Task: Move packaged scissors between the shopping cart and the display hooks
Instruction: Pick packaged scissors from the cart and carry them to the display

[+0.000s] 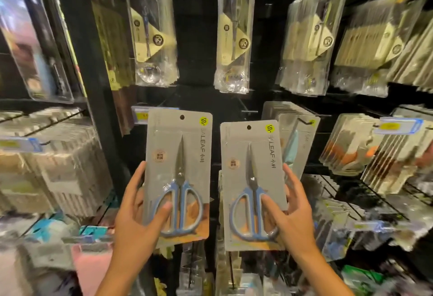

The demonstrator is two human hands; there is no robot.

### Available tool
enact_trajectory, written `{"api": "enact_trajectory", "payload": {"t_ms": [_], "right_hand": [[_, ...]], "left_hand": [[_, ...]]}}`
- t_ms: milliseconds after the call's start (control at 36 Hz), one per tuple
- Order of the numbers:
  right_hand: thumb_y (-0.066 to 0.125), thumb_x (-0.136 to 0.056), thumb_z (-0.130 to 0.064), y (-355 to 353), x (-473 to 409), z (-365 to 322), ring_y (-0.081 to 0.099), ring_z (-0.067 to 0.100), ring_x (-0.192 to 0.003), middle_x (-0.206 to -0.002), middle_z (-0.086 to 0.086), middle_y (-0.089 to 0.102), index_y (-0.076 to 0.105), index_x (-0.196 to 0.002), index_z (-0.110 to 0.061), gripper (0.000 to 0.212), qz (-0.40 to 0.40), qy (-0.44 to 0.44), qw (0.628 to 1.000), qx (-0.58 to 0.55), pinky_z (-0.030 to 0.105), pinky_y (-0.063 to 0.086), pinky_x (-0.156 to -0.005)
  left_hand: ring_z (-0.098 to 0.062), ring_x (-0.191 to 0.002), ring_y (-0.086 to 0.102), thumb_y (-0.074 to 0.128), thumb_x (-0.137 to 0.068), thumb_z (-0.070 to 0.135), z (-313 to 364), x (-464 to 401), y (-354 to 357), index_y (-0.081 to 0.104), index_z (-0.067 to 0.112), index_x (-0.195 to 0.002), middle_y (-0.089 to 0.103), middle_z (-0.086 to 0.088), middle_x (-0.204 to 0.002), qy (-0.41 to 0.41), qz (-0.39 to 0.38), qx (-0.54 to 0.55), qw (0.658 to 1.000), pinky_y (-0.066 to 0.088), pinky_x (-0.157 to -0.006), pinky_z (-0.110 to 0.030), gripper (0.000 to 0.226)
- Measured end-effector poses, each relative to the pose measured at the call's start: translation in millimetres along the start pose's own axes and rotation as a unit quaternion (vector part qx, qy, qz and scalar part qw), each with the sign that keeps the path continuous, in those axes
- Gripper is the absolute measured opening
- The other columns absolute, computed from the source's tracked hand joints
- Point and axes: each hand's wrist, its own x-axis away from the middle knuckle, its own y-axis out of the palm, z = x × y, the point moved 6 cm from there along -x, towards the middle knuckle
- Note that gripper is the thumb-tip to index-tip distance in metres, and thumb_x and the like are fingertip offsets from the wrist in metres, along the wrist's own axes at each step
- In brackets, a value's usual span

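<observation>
Two grey cards, each with blue-handled scissors under clear plastic, are held upright before a dark display wall. My left hand (138, 211) grips the left scissors pack (179, 171) at its lower left edge, thumb across the handle. My right hand (289, 216) grips the right scissors pack (251, 183) at its lower right edge, thumb on the handle. Each card has a round hang hole at its top. A bare display hook (248, 110) juts out just above and between the packs. No shopping cart is in view.
Rows of hooks above carry packaged spoons (153, 35) and other cutlery (309, 37). To the right hang more scissors packs (295, 136) and orange-handled tools (351, 148). Stacked packs (54, 162) fill the left shelf, with blue price tags (398, 125).
</observation>
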Motion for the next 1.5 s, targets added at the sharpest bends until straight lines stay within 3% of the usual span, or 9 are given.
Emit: {"api": "enact_trajectory", "payload": {"t_ms": [250,778,889,944,1000,1056,1111,1222,1500], "right_hand": [[0.07,-0.089,-0.002,5.2,-29.1,10.2,0.066,0.01,-0.118,-0.133,-0.016,0.065,0.035,-0.153,-0.028,0.078,-0.004,0.002,1.0,0.013,0.032,0.058,-0.093],[0.061,-0.099,-0.016,32.4,-63.1,62.2,0.047,-0.019,-0.125,-0.133,-0.054,0.041,0.019,-0.156,-0.044,0.076,-0.048,0.036,0.998,0.028,0.006,0.046,-0.093],[0.058,-0.102,-0.024,43.1,-78.1,68.9,0.057,0.018,-0.123,-0.138,-0.033,0.051,0.015,-0.154,-0.053,0.074,-0.047,0.031,0.997,0.056,0.042,0.053,-0.098],[0.056,-0.103,-0.029,48.4,-89.6,77.7,0.048,0.05,-0.114,-0.133,0.013,0.056,0.008,-0.155,-0.054,0.075,-0.045,0.036,0.994,0.092,0.065,0.047,-0.092],[0.053,-0.103,-0.036,51.8,-104.1,90.6,0.055,0.058,-0.099,-0.124,0.04,0.049,0.002,-0.153,-0.059,0.075,-0.038,0.046,0.99,0.128,0.067,0.052,-0.078],[0.05,-0.103,-0.043,55.8,-119.6,106.4,0.057,0.051,-0.066,-0.093,0.039,0.061,-0.007,-0.149,-0.064,0.076,-0.049,0.055,0.984,0.161,0.062,0.053,-0.059],[0.047,-0.103,-0.048,61.1,-134.9,119.7,0.057,0.045,-0.058,-0.076,0.033,0.062,-0.015,-0.146,-0.065,0.077,-0.067,0.061,0.976,0.198,0.06,0.052,-0.055],[0.042,-0.102,-0.054,66.6,-164.8,139.0,0.069,0.043,-0.078,-0.106,0.027,0.07,-0.021,-0.148,-0.058,0.078,-0.068,0.076,0.959,0.265,0.059,0.058,-0.069],[0.038,-0.104,-0.052,75.1,-201.5,156.8,0.067,0.033,-0.076,-0.089,0.016,0.069,-0.024,-0.152,-0.047,0.078,-0.084,0.127,0.927,0.342,0.051,0.058,-0.077]], "left_hand": [[0.004,-0.112,0.065,0.077,-0.08,0.012,4.3,-14.9,4.6,0.038,0.051,-0.148,0.068,0.024,-0.121,0.008,0.011,0.002,1.0,0.053,-0.08,-0.006,0.087],[0.001,-0.116,0.063,0.076,-0.078,0.015,8.2,-32.5,19.2,0.036,0.052,-0.148,0.066,0.026,-0.124,0.022,-0.002,-0.005,1.0,0.053,-0.082,-0.008,0.089],[0.005,-0.111,0.064,0.075,-0.078,0.015,15.1,-39.0,21.4,0.036,0.047,-0.15,0.066,0.033,-0.118,0.029,0.0,-0.012,0.999,0.052,-0.081,-0.006,0.088],[0.006,-0.11,0.064,0.074,-0.078,0.017,18.8,-42.2,21.7,0.036,0.045,-0.15,0.065,0.037,-0.117,0.034,0.004,-0.013,0.999,0.052,-0.082,-0.007,0.087],[0.008,-0.11,0.064,0.074,-0.078,0.017,22.8,-45.8,22.1,0.035,0.045,-0.151,0.063,0.04,-0.116,0.038,0.007,-0.013,0.999,0.052,-0.082,-0.006,0.087],[0.008,-0.109,0.064,0.074,-0.078,0.017,25.6,-49.2,22.5,0.035,0.045,-0.151,0.063,0.041,-0.116,0.043,0.009,-0.016,0.999,0.052,-0.081,-0.005,0.087],[0.009,-0.108,0.064,0.074,-0.079,0.016,27.8,-52.0,23.0,0.035,0.044,-0.151,0.063,0.042,-0.114,0.048,0.011,-0.019,0.999,0.051,-0.079,-0.005,0.087],[0.007,-0.11,0.064,0.074,-0.079,0.016,27.9,-56.6,23.2,0.035,0.045,-0.151,0.064,0.038,-0.118,0.055,0.013,-0.025,0.998,0.052,-0.082,-0.007,0.087],[0.001,-0.108,0.067,0.074,-0.08,0.013,30.6,-61.6,22.0,0.037,0.044,-0.15,0.07,0.025,-0.115,0.058,0.023,-0.02,0.998,0.054,-0.085,-0.011,0.085]]}}
